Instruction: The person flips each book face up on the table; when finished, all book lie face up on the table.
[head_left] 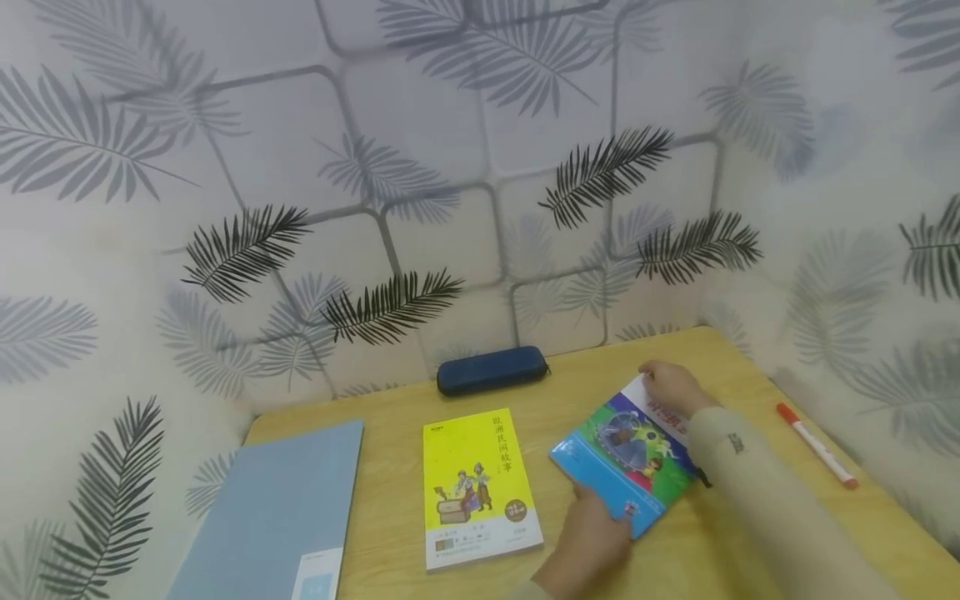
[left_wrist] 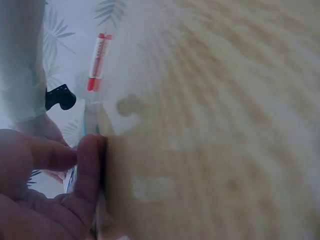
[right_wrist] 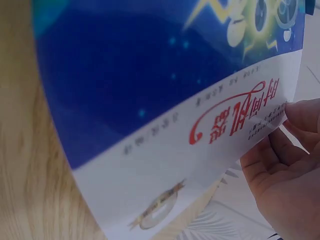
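A picture book (head_left: pixel 626 442) with a blue, purple and white cover lies at an angle on the right half of the table, its lettering upside down to me. My right hand (head_left: pixel 675 388) pinches its far white edge between thumb and fingers; in the right wrist view the cover (right_wrist: pixel 145 80) bows a little beside the wood surface. At the near edge, my left hand (head_left: pixel 592 533) grips the book with thumb and fingertips. From the left wrist, that hand (left_wrist: pixel 55 185) is low, right beside the tabletop, and the book shows edge-on.
A yellow book (head_left: pixel 480 475) lies left of the picture book. A dark blue zipped case (head_left: pixel 492 371) sits near the wall, a light blue folder (head_left: pixel 288 492) at far left. On the right, a red-and-white marker (head_left: pixel 817 446) lies by the table edge. Leaf-patterned wall (head_left: pixel 450 250) surrounds the table.
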